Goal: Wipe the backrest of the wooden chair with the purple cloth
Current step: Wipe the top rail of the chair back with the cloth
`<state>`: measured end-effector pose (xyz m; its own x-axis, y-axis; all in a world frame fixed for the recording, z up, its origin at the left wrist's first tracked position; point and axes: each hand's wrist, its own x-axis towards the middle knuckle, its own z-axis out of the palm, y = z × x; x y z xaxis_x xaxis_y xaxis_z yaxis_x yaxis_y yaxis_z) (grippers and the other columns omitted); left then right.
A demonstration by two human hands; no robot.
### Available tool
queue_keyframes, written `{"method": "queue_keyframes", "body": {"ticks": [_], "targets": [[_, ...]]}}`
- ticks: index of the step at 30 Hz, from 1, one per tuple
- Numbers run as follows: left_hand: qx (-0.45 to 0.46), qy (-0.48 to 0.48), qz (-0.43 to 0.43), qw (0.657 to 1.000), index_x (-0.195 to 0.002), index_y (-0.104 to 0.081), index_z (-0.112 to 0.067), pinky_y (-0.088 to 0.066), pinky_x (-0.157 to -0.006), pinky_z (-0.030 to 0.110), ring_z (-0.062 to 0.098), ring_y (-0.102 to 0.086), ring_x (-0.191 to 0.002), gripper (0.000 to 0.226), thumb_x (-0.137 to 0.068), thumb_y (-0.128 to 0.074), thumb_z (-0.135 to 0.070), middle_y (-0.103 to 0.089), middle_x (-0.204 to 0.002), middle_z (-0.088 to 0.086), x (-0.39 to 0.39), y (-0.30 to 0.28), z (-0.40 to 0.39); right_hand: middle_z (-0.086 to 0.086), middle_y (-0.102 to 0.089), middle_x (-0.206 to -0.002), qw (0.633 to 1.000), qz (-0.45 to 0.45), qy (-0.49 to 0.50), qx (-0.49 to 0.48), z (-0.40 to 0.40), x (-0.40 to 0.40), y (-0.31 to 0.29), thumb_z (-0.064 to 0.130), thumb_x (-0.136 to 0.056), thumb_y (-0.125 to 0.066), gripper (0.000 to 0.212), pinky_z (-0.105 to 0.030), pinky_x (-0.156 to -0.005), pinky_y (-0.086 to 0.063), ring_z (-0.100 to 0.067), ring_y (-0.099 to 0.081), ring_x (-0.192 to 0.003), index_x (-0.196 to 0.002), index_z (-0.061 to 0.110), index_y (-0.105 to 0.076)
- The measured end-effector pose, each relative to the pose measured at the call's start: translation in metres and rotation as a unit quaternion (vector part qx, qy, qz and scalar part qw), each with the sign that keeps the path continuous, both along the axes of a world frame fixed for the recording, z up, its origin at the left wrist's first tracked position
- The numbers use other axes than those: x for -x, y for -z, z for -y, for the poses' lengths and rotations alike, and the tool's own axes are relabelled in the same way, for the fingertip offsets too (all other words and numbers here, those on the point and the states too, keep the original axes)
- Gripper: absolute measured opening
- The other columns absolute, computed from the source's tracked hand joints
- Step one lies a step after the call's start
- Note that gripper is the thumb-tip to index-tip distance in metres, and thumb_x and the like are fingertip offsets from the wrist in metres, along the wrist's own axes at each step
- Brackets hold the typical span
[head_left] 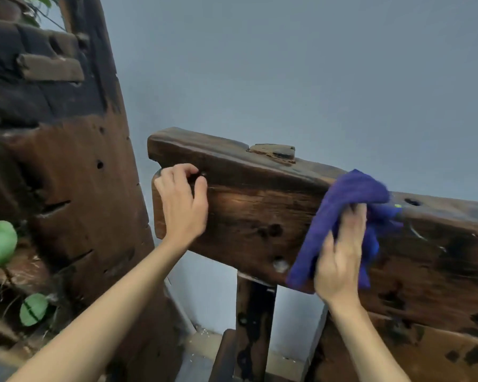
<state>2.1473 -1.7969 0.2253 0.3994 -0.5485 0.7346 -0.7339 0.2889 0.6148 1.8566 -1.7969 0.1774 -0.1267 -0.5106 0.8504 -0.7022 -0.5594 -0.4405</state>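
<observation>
Right hand (340, 260) presses the purple cloth (340, 216) flat on the backrest (254, 213); left hand (181, 201) grips its left end, fingers curled; advise firm, overlapping strokes along the grain.

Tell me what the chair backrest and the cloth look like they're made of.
Backrest: solid old wood, dark brown, with visible grain, knots, holes and black patches; a faint sheen suggests oil or varnish, but I can't say which. Cloth: purple, soft and fuzzy, drapes in folds under the right hand; probably microfibre or terry, the weave is too blurred to tell.
</observation>
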Motion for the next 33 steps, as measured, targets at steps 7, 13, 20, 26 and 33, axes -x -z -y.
{"method": "queue_keyframes", "body": {"ticks": [7,13,20,26,33], "targets": [[-0.216,0.117,-0.331,0.911,-0.141,-0.051,-0.018,-0.03,-0.12,0.045,0.025,-0.046,-0.135,0.066,-0.105,-0.012,-0.058,-0.05,-0.15,0.006,-0.083,0.024,0.025,-0.004,-0.037,-0.156,0.974,-0.198,0.108,-0.032,0.023,-0.122,0.07,0.037,-0.103,-0.042,0.029,-0.057,-0.107,-0.022,-0.029,-0.009,-0.157,-0.124,0.03,-0.061],[-0.238,0.226,-0.467,0.821,-0.124,-0.068,-0.011,-0.044,-0.11,0.049,0.031,-0.059,-0.126,0.09,-0.099,-0.005,-0.069,-0.067,-0.132,0.013,-0.132,0.035,0.022,0.004,-0.019,-0.169,0.909,-0.415,-0.037,0.012,0.032,-0.216,0.078,0.036,-0.103,-0.047,0.039,-0.039,-0.084,-0.045,-0.025,-0.06,-0.128,-0.141,0.033,-0.051],[-0.197,0.238,-0.524,0.793,-0.086,-0.067,-0.009,-0.048,-0.088,0.04,0.026,-0.064,-0.087,0.086,-0.101,-0.004,-0.066,-0.073,-0.084,0.012,-0.182,0.05,0.047,-0.005,-0.074,-0.109,0.745,-0.662,0.049,0.058,0.041,-0.326,0.007,0.037,-0.094,-0.061,0.028,-0.04,-0.106,-0.035,-0.026,-0.065,-0.109,-0.108,0.017,-0.075],[-0.216,0.303,-0.468,0.801,-0.112,-0.07,-0.009,-0.029,-0.113,0.048,0.025,-0.052,-0.129,0.086,-0.104,0.001,-0.058,-0.066,-0.13,0.016,-0.2,0.053,0.075,-0.007,-0.063,-0.092,0.635,-0.726,0.201,-0.17,0.061,-0.393,-0.064,0.024,-0.101,-0.039,0.027,-0.046,-0.102,-0.04,-0.029,-0.059,-0.098,-0.095,0.014,-0.063],[-0.189,0.335,-0.437,0.813,-0.111,-0.069,-0.012,-0.028,-0.118,0.05,0.019,-0.052,-0.129,0.079,-0.106,-0.003,-0.055,-0.067,-0.126,0.006,-0.201,0.037,0.075,-0.03,-0.062,-0.111,0.556,-0.768,0.062,-0.311,0.091,-0.409,-0.074,0.016,-0.092,-0.061,0.03,-0.044,-0.097,-0.047,-0.048,-0.059,-0.111,-0.116,-0.002,-0.063]]}}
